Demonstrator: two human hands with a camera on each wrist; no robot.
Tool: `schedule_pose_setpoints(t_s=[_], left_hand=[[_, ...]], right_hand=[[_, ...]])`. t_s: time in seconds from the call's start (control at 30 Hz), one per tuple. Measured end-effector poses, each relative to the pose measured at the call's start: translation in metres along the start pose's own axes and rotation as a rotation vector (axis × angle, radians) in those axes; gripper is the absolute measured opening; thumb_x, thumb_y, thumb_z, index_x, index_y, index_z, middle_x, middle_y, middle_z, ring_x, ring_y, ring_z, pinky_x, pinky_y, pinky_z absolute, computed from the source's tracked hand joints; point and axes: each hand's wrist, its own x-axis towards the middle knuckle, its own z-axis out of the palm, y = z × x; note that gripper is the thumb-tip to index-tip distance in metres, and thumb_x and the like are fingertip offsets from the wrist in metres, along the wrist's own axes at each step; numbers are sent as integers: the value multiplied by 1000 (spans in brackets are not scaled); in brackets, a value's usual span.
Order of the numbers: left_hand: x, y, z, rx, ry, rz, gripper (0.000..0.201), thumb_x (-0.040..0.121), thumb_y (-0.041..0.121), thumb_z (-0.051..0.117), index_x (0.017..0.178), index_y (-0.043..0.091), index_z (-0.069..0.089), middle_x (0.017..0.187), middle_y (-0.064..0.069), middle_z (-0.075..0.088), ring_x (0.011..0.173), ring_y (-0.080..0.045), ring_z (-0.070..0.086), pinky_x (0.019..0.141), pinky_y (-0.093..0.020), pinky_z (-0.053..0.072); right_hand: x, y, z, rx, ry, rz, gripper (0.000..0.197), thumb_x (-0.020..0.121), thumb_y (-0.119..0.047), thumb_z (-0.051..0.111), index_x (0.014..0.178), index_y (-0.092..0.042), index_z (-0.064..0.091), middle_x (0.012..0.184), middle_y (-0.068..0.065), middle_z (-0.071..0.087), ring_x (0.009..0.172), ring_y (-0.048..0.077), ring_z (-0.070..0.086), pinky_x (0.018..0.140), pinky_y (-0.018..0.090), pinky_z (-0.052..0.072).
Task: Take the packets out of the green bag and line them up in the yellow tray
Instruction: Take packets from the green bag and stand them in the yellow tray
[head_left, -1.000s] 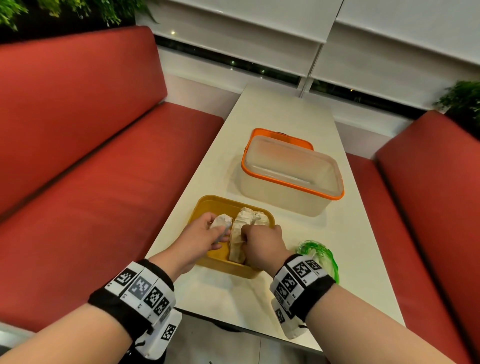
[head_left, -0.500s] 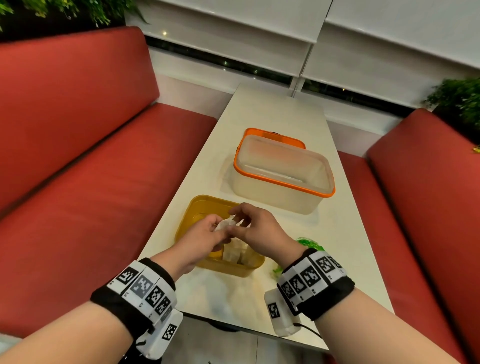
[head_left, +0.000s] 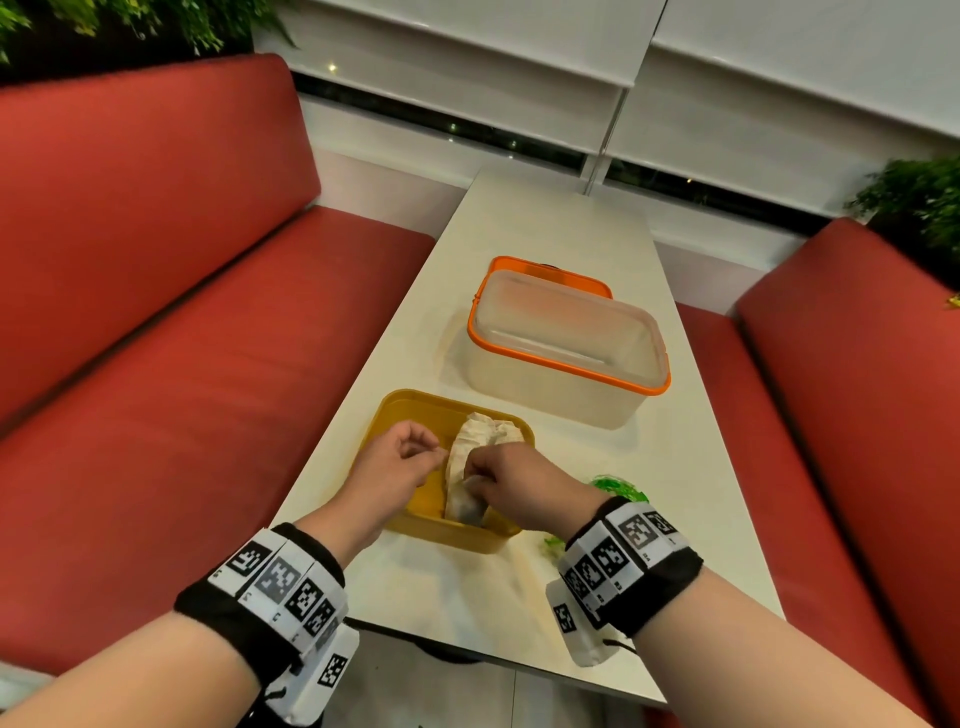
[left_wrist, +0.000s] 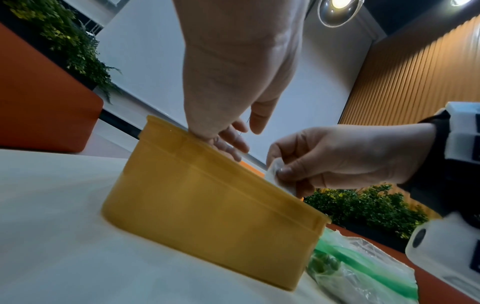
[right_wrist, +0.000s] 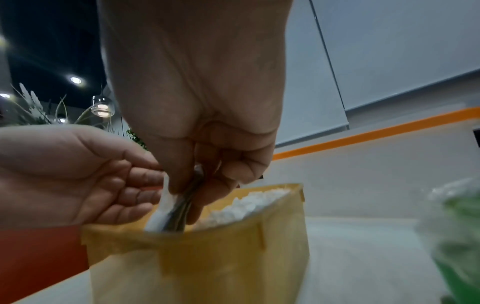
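Right hand: the right hand (head_left: 511, 480) is hovering over the near right part of the yellow tray (head_left: 452, 535), fingers and thumb curling round the near end of a pale packet (head_left: 462, 506) and pinching it.
Left hand: the left hand (head_left: 395, 465) is hanging just beside the right one over the tray's left half, fingers loosely curling, nothing in it that the views are showing.
Held packet: it is looking whitish and crinkled with a darker patch at its near end; in the right wrist view its lower end is dipping below the tray rim.
Other packets: more pale packets (head_left: 485, 434) are lying in the tray's right half, running near to far, touching the held one.
Yellow tray: it is sitting near the counter's (head_left: 519, 613) near left edge.
Green bag: the green bag (head_left: 618, 488) is lying crumpled on the counter just right of the tray, partly hiding behind the right wrist; its contents are hard to make out.
Clear box: a clear box with an orange rim (head_left: 563, 358) is standing beyond the tray, towards the counter's middle.
Unclear: the packet count is staying uncertain.
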Motion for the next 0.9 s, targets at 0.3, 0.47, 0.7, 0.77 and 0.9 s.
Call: schedule_pose_setpoints(t_s=[0.3, 0.47, 0.7, 0.77, 0.9], left_hand=[[3, -6, -2, -27, 0, -26, 11, 86, 10, 63, 83, 18, 57, 102, -20, 67, 92, -24, 63, 75, -31, 49], [4, -6, -3, -49, -1, -28, 12, 86, 7, 63, 83, 17, 58, 99, -18, 67, 89, -21, 63, 77, -33, 49], [5, -8, -4, -66, -11, -31, 14, 86, 4, 61, 82, 16, 57, 94, -16, 66, 87, -20, 62, 74, -30, 48], [4, -7, -4, -69, -17, -34, 14, 87, 3, 61, 82, 16, 57, 92, -15, 65, 86, -19, 61, 73, -28, 48], [4, -6, -4, -71, -22, -35, 14, 87, 3, 60, 82, 16, 56, 92, -15, 64, 86, -19, 61, 71, -26, 47]], right_hand=[[11, -6, 21, -107, -132, 40, 24, 90, -11, 47, 108, -6, 62, 107, 18, 63, 100, 33, 57, 71, 26, 34], [17, -4, 22, -121, -169, 65, 26, 89, -10, 46, 109, -8, 62, 106, 14, 63, 99, 30, 57, 74, 28, 40], [26, 0, 29, -184, -209, 76, 27, 87, -12, 50, 109, -9, 66, 105, 14, 66, 99, 31, 59, 81, 31, 45], [28, 2, 32, -188, -194, 82, 23, 88, -17, 53, 105, -9, 66, 103, 15, 65, 98, 32, 59, 77, 29, 41], [31, 5, 39, -197, -137, 126, 31, 86, -30, 57, 107, -6, 61, 111, 24, 60, 101, 36, 58, 73, 28, 35]])
